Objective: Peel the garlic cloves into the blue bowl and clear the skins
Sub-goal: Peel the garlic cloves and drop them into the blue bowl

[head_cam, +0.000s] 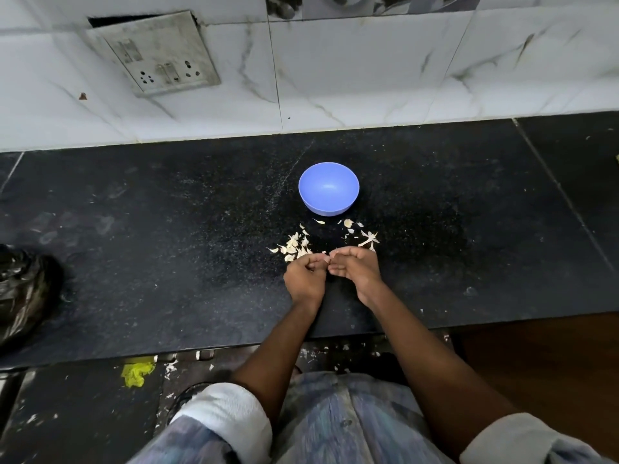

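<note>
The left hand (pixel 305 275) and the right hand (pixel 355 267) meet just below the middle of the frame, fingertips touching over the dark desk (pixel 167 262). The left grip is narrow: its fingers curl in and seem to pinch something small where the two hands meet. That thing is too small to tell; from the task it is likely a garlic clove or a scrap of its skin. The right hand lies palm up and cupped, fingers loosely bent, and whether it holds anything in the hollow cannot be told.

Just above the hands, touching the knuckles in the picture, lie the garlic skins (pixel 296 246) in a pale heap on the left-hand side, with a second scatter of skins (pixel 366 238) above the right hand. No whole clove can be picked out among them.

The blue bowl (pixel 329 189) stands straight above the hands, toward the middle of the frame, beyond the skins and apart from them. It looks empty. The relation that matters is this line: bowl directly ahead of the grip, skins between. Both hands are about equally near it, the right a little more so. A peeled clove would have to travel forward over the skins to drop in.

The tiled wall with a switch plate (pixel 157 55) fills the top of the frame.
</note>
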`<state>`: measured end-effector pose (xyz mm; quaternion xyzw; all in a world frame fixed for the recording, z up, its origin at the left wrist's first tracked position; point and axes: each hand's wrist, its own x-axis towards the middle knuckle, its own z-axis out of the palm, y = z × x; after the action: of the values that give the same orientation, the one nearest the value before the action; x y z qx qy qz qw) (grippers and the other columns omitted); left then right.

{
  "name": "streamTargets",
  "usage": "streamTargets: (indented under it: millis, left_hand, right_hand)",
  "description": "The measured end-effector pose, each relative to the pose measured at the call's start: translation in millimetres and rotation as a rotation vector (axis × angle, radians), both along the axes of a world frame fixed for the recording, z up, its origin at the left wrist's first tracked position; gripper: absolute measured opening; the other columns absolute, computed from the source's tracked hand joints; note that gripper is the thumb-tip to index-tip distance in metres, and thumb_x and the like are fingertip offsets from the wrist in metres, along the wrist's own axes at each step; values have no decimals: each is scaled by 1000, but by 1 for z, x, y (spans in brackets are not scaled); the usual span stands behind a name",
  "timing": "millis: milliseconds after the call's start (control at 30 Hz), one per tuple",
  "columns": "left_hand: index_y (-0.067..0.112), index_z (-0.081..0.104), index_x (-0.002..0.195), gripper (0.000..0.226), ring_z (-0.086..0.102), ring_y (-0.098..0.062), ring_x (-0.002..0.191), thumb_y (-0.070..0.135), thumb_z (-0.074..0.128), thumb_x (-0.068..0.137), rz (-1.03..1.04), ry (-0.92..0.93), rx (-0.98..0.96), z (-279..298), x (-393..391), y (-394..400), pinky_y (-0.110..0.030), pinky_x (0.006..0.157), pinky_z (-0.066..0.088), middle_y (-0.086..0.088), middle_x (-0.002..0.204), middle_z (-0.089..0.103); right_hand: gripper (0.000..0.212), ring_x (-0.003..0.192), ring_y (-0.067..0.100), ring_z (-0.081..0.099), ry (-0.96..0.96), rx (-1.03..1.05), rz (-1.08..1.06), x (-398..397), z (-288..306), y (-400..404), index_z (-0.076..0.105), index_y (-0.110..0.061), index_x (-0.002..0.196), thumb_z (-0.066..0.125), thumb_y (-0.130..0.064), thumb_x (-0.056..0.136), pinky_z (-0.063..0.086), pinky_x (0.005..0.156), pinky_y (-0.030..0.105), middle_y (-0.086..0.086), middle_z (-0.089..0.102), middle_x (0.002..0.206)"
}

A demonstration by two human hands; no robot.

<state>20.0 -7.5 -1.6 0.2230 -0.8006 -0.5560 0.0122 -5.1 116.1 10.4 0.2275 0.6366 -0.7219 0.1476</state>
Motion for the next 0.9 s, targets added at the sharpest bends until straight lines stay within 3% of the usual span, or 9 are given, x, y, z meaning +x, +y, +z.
streamTargets:
  millis: [133, 300, 433, 533, 667, 900]
  left_hand:
    - [24, 83, 85, 16, 70, -3, 67, 9, 80, 89, 57, 3, 71, -1, -1, -1, -33, 77, 63, 11, 75, 78]
    - [24, 82, 90, 13, 71, 0, 77, 13, 76, 92, -50, 137, -67, 8, -12, -3, -22, 77, 57, 15, 84, 77]
    - [22, 82, 95, 12, 70, -1, 79, 12, 77, 92, -105, 205, -118, 15, -17, -4, -14, 74, 53, 13, 89, 77]
    - [22, 83, 95, 12, 72, -4, 78, 11, 79, 90, -87, 191, -47, 13, -22, -7, -21, 77, 57, 11, 91, 78]
    - [20, 85, 93, 5, 78, -16, 83, 20, 80, 91, -13, 92, 177, 16, -31, -4, -40, 83, 64, 5, 86, 81]
    - [4, 82, 92, 11, 71, -17, 71, 4, 71, 94, 10, 12, 356, 32, -36, 0, -28, 69, 60, -11, 83, 80]
  right_hand:
    - [12, 75, 25, 73, 11, -25, 6, 0, 4, -2, 71, 10, 101, 67, 6, 90, 63, 71, 29, 21, 75, 87]
    - [23, 75, 21, 73, -17, -85, 60, -12, 14, 5, 70, 10, 104, 75, -9, 92, 61, 67, 26, 16, 77, 87]
    - [16, 81, 24, 74, -40, -156, 131, -23, 16, 13, 70, 7, 106, 72, 1, 91, 60, 71, 25, 19, 76, 94]
    - [25, 86, 22, 76, -44, -192, 167, -28, 18, 17, 69, 4, 116, 72, 2, 91, 60, 76, 26, 20, 76, 105]
    - [21, 80, 15, 74, -13, -75, 204, -35, 22, 20, 73, 1, 112, 74, -8, 94, 61, 73, 26, 11, 78, 93]
    - [11, 69, 13, 71, 64, 103, 225, -47, 24, 20, 77, -1, 100, 76, 0, 89, 60, 67, 23, 7, 78, 81]
